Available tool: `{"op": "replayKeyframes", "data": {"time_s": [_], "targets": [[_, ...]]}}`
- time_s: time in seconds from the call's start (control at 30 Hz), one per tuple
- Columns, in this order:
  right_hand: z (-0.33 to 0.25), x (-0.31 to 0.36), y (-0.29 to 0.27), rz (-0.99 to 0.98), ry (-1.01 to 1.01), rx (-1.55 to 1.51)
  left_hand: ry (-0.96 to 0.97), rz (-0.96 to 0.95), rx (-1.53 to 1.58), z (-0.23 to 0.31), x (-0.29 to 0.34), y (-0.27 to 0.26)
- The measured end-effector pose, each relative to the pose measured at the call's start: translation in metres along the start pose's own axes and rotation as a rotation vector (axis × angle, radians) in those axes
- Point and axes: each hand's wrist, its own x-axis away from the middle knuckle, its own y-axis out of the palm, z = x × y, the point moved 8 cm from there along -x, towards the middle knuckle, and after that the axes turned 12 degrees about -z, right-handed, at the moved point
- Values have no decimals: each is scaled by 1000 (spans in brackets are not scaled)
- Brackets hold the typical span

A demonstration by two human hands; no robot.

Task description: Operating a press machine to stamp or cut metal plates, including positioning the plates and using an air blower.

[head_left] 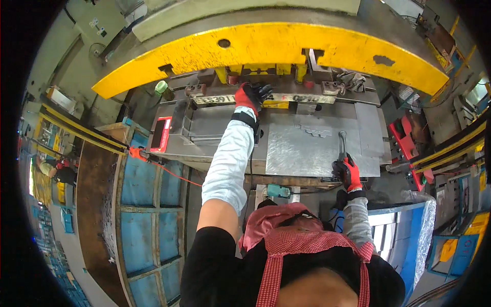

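My left hand [250, 97], in a red and black glove, reaches forward to the die block [204, 99] under the press. Its fingers stretch out over the front of the block, and nothing shows in them. My right hand [349, 173], gloved alike, is closed around the lower end of a metal wrench [342, 143] near the table's front edge. The wrench points away from me above a flat metal sheet [296, 153]. A small flat piece with a stepped edge [314, 131] lies on the sheet, left of the wrench head.
A yellow press beam [276, 43] spans overhead. On the left are a red-framed panel [161, 134], a green-lidded container [162, 88] and a blue-panelled frame [138, 194]. A grey rag [353, 81] lies at the back right. A red control box [404, 138] stands right of the table.
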Motion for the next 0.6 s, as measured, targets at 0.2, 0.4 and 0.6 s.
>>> {"op": "replayKeyframes", "data": {"time_s": [0.2,0.4,0.6], "targets": [[1,2,5,-26,31,33,9,-68,36,1,-4,-5],[8,-7,-35,77,-58,181,-6,-16,40,-10,-15,-11],[-99,9,79,97,-164,104,17,7,8,-1,-4,-15]]}}
